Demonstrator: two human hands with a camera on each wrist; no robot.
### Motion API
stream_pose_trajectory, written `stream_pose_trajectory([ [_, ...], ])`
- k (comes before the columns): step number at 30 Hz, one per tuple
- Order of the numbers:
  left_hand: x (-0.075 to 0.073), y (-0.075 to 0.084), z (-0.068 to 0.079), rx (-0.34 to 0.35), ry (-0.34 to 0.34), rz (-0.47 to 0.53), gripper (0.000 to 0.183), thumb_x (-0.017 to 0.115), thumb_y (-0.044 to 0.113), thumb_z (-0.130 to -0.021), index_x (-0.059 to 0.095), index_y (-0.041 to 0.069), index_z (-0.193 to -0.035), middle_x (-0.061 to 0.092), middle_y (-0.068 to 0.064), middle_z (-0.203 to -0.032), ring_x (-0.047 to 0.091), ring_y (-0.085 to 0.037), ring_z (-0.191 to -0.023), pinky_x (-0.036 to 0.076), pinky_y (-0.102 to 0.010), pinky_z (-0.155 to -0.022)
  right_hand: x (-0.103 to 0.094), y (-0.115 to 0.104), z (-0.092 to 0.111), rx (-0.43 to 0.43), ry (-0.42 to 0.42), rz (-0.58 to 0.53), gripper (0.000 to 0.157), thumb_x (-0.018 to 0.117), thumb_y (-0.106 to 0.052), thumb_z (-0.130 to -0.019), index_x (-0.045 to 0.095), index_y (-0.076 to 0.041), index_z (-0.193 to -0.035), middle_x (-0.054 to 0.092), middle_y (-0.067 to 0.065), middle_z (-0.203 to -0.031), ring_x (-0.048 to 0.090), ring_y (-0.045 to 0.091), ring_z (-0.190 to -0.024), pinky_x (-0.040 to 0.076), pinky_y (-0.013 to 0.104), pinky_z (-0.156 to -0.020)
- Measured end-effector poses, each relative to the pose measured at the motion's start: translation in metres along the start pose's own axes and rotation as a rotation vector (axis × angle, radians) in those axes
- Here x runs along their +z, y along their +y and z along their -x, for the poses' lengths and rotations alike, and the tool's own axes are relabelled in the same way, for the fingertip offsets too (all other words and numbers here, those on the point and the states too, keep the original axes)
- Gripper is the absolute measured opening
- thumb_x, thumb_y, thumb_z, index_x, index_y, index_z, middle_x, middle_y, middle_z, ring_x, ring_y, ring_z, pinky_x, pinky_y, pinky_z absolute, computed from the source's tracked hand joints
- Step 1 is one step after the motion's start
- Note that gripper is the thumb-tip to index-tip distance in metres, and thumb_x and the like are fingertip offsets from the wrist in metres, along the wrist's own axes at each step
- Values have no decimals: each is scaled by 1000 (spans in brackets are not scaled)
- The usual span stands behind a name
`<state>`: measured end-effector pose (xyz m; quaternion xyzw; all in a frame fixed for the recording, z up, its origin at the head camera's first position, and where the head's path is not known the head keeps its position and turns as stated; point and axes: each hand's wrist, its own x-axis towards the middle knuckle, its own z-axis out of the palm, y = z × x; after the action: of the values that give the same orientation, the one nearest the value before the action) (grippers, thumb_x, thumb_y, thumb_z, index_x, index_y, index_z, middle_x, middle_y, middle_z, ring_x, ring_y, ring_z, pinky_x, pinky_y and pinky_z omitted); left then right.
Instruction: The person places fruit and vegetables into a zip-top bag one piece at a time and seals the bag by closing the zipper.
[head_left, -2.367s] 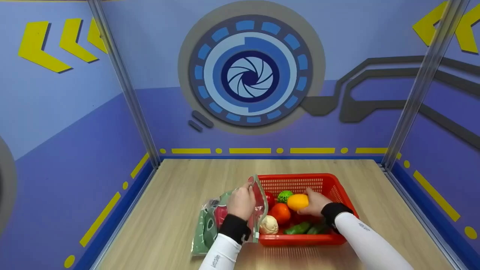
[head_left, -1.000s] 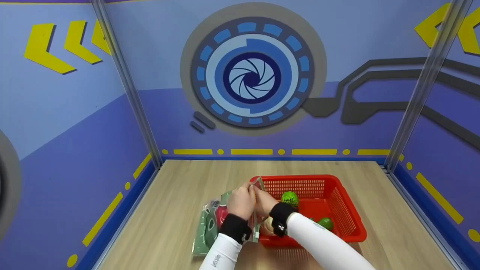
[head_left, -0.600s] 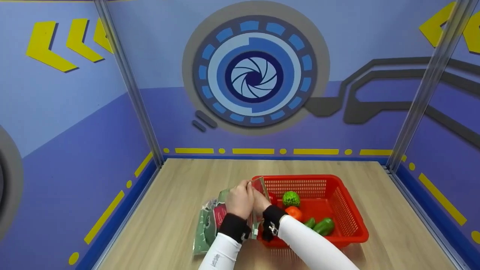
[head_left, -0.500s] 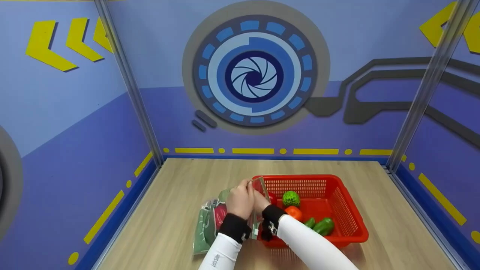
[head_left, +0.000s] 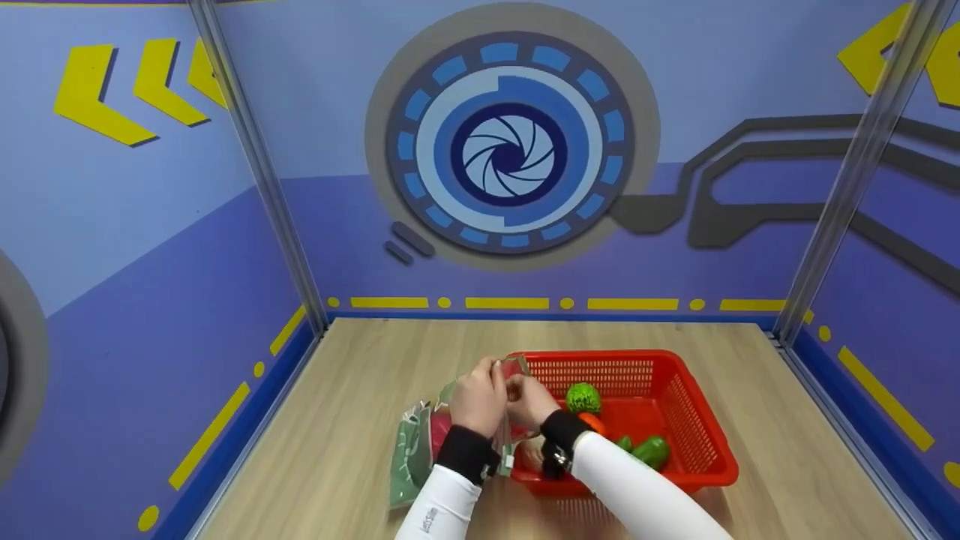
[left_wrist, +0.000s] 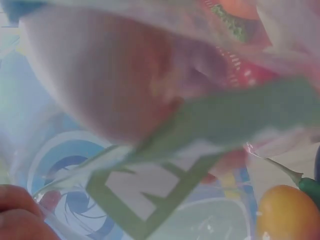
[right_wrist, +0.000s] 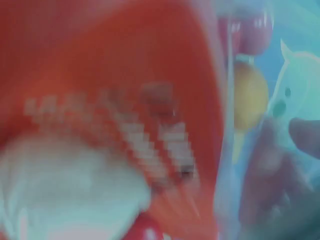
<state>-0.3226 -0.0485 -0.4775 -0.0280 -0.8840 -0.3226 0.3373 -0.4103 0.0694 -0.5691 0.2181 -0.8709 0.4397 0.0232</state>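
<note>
At its upper edge, my left hand grips a clear zip bag with green print. My right hand is at the bag's mouth with loosely bent fingers and nothing between them. A yellow-orange play fruit shows through the film in the left wrist view, apart from the right fingers. In the right wrist view a red round thing is close by it. Beneath the right wrist, a cauliflower is partly hidden in the red basket.
The basket also holds a green patterned ball, a partly covered orange tomato-like piece and a green pepper-like vegetable. Its near left corner lies behind the bag's mouth. Printed panels enclose the wooden table.
My right hand took the yellow-orange fruit from the basket to the bag's mouth, reached in and let go. It has now drawn back slightly right. My left hand kept its grip.
</note>
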Motion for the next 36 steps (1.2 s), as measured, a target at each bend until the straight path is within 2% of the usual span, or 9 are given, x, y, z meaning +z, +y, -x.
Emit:
stream_pose_trajectory([
  [3, 0, -1, 0, -2, -5, -7, 13, 64, 13, -99, 74, 5, -96, 70, -12, -66, 65, -23, -53, 49, -37, -48, -31, -38, 28, 138, 66, 6, 24, 78, -13, -87, 59, 0, -92, 57, 4, -75, 52, 12, -65, 42, 24, -58],
  [7, 0, -2, -2, -13, -11, -15, 13, 65, 14, -99, 74, 6, -96, 71, -12, -67, 66, -23, -54, 51, -37, -49, -50, -36, 40, 268, 88, 146, 40, 82, -27, -88, 52, -3, -94, 50, 1, -70, 48, 14, -62, 39, 24, -56],
  [11, -2, -2, -2, -28, -17, -19, 14, 65, 15, -100, 75, 6, -97, 74, -12, -72, 69, -24, -57, 54, -39, -51, -59, -27, 44, 336, -105, 172, 41, 78, -40, -91, 64, -4, -75, 53, -2, -58, 43, 12, -53, 35, 24, -51],
  [13, -4, -2, -3, -27, -14, -22, 14, 65, 14, -99, 75, 6, -97, 75, -13, -74, 70, -26, -59, 55, -40, -53, -61, -26, 45, 320, -211, 128, 40, 74, -36, -94, 71, -7, -67, 56, -4, -55, 42, 10, -51, 33, 23, -51],
  [16, -9, -3, -8, -26, -14, -26, 14, 65, 14, -99, 75, 5, -98, 76, -13, -77, 72, -29, -63, 56, -42, -56, -65, -31, 42, 304, -288, 34, 30, 68, -23, -99, 75, -5, -76, 64, -2, -62, 47, 8, -54, 38, 21, -54],
  [24, -44, -15, -36, -71, 14, -3, 18, 61, 13, -101, 74, 0, -100, 76, -18, -81, 72, -34, -65, 57, -46, -60, -77, -63, 26, 244, -264, -235, 28, 57, -22, -105, 72, -4, -90, 77, 20, -82, 65, 10, -56, 42, 23, -53],
  [30, -80, -30, -57, -169, 51, 101, 22, 58, 13, -103, 73, -3, -107, 74, -19, -86, 66, -30, -65, 55, -46, -64, -84, -107, 13, 195, -258, -391, 35, 51, -22, -107, 74, 4, -105, 78, 13, -81, 76, 16, -78, 49, 23, -63],
  [33, -96, -36, -65, -215, 75, 176, 24, 56, 12, -104, 72, -5, -110, 65, -15, -76, 53, -23, -61, 46, -38, -61, -89, -128, 7, 141, -246, -427, 36, 50, -23, -108, 71, 6, -107, 79, 15, -91, 76, 17, -80, 49, 22, -63],
  [36, -108, -41, -68, -241, 103, 234, 24, 55, 9, -104, 72, -6, -112, 49, -6, -66, 39, -17, -58, 33, -31, -60, -94, -143, 3, 100, -245, -450, 37, 49, -24, -109, 69, 7, -108, 78, 20, -106, 76, 13, -78, 47, 20, -59],
])
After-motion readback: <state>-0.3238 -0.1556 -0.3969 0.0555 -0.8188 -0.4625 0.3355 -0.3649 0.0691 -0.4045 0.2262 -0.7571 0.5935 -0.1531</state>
